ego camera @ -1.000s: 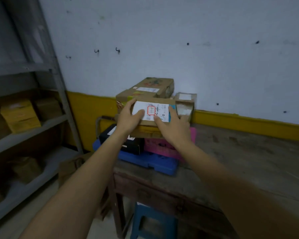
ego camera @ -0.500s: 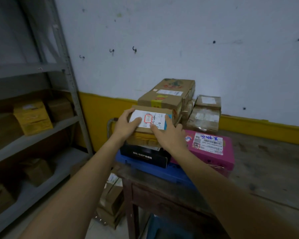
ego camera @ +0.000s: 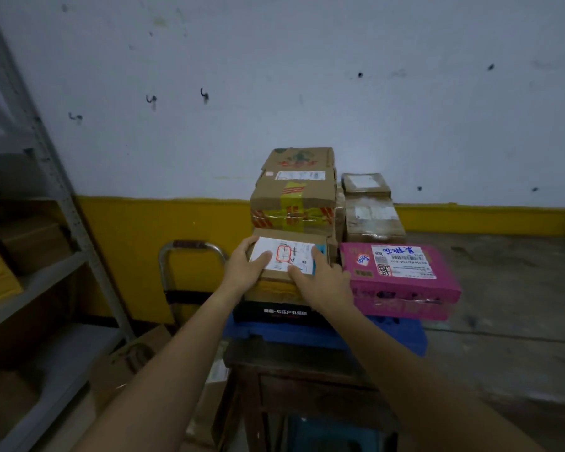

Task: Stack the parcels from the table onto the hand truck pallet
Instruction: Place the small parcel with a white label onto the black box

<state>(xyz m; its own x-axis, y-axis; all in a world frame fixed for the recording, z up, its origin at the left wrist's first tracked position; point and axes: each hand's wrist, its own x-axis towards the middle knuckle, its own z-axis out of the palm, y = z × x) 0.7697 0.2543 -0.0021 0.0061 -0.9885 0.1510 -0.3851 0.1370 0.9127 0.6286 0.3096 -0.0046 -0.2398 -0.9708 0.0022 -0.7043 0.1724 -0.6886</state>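
Note:
A small brown parcel with a white label (ego camera: 287, 256) sits on top of a black box (ego camera: 274, 313) at the table's left end. My left hand (ego camera: 245, 267) grips its left side, thumb on the label. My right hand (ego camera: 320, 282) holds its right front corner, fingers over the top. Behind it stands a taller stack of taped cardboard parcels (ego camera: 296, 194). A pink parcel (ego camera: 402, 278) lies to the right. All rest on a blue tray (ego camera: 323, 337) on the wooden table (ego camera: 519, 321). The hand truck's metal handle (ego camera: 190, 249) rises left of the table.
Grey metal shelving (ego camera: 56, 197) with yellow and brown boxes fills the left side. Two wrapped parcels (ego camera: 369, 207) are stacked against the wall behind the pink one. Loose cardboard boxes (ego camera: 124, 363) lie on the floor below. A blue stool (ego camera: 333, 432) stands under the table.
The view has swung left and moved closer, so the stack now sits centre. Both hands stay on the labelled parcel, which remains on the black box.

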